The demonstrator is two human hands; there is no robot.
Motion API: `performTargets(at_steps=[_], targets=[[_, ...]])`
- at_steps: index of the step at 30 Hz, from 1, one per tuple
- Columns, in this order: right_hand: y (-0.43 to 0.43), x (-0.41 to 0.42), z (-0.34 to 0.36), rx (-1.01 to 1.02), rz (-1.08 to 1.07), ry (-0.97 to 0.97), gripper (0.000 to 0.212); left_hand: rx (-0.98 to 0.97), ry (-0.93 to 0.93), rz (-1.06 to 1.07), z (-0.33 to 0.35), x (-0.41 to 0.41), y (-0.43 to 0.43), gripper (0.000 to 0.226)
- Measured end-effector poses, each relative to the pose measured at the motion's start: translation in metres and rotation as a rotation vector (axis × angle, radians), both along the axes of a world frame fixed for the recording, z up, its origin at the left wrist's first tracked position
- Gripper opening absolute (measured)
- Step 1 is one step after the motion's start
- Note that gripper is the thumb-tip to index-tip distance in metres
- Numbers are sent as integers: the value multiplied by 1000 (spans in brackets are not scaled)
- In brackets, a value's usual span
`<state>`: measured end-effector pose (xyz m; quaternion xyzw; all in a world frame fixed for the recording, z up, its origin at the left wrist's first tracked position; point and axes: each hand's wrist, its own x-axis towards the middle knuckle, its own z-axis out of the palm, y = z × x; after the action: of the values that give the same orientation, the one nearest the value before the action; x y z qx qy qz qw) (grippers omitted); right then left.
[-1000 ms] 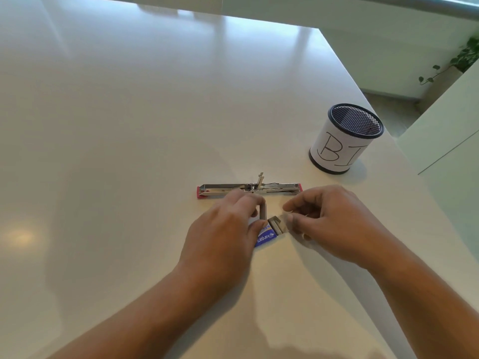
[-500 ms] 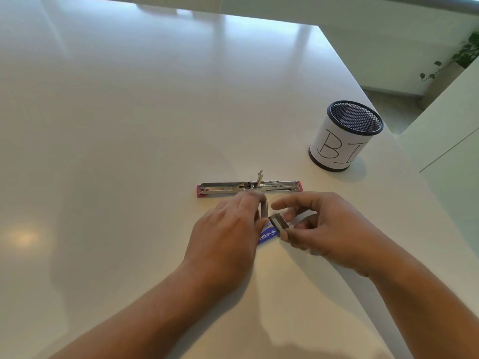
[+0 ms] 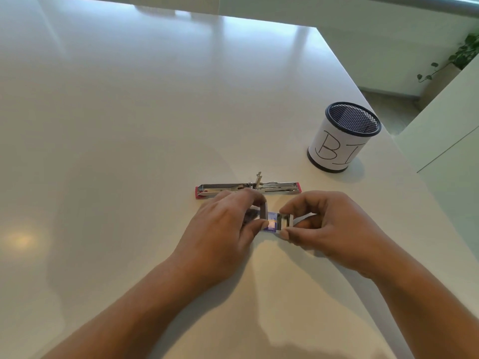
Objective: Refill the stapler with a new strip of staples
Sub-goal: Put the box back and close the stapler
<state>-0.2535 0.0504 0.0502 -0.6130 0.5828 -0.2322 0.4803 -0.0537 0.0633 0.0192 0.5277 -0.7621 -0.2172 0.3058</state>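
Observation:
The stapler (image 3: 247,189) lies opened out flat on the white table (image 3: 129,151), its metal channel facing up and red ends at left and right. Just in front of it, my left hand (image 3: 225,229) pinches the small blue staple box (image 3: 270,224) between thumb and fingers. My right hand (image 3: 318,226) grips a block of silver staples (image 3: 285,221) between thumb and forefinger, at the box's right end. Both hands hover just above the table, and most of the box is hidden behind my left fingers.
A black mesh pen cup (image 3: 342,137) wrapped in white paper with handwritten letters stands at the right, near the table's right edge. A plant (image 3: 461,55) sits on the floor beyond that edge.
My right hand has closed on the staples and drawn them rightward out of the box. The box has turned square to me in my left hand. The stapler has not moved.

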Motion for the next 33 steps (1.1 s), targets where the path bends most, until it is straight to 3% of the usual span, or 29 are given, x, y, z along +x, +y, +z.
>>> performTargets(at_steps=[5, 9, 14, 23, 33], targets=[[0, -3, 0, 84, -95, -215, 30, 19, 82, -124, 2, 5, -3, 23], [0, -6, -1, 205, -118, -453, 40, -81, 74, -145, 4, 7, -5, 25], [-3, -7, 2, 278, -160, -679, 27, -170, 121, -128, 7, 9, -5, 30], [-3, -5, 5, 231, -174, -635, 26, -342, 90, -121, 10, 4, 0, 31], [-5, -6, 0, 357, -142, -748, 18, -347, 162, -165, 9, 1, 4, 32]])
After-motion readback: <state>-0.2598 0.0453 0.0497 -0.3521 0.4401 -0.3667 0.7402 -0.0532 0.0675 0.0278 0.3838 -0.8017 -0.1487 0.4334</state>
